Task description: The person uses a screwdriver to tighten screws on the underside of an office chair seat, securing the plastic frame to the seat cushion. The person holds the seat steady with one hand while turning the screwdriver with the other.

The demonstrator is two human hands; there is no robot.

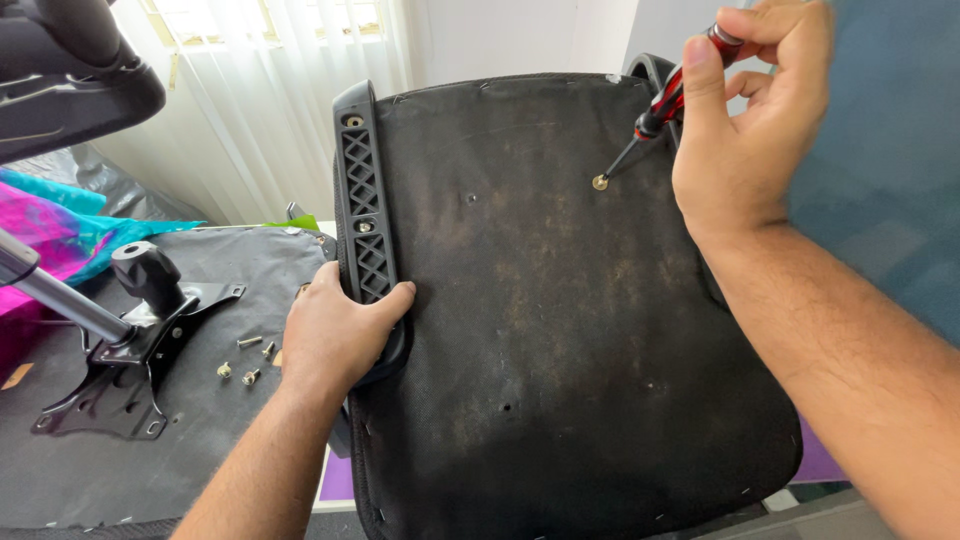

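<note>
An upturned black chair seat [560, 300] fills the middle, its dusty fabric underside facing me. My left hand [335, 335] grips the black plastic armrest bracket [362, 200] along the seat's left edge. My right hand [745, 110] holds a red and black screwdriver [665, 105] by its handle. The screwdriver tip rests on a brass screw with washer [600, 182] near the seat's far right. Two bare screw holes [470, 198] show in the fabric.
A black metal chair mechanism plate [125, 370] with a knob and chrome lever lies at left on a dark panel. Several loose screws [245, 365] lie beside it. Pink and teal cloth sits far left; white curtains hang behind. A blue wall stands right.
</note>
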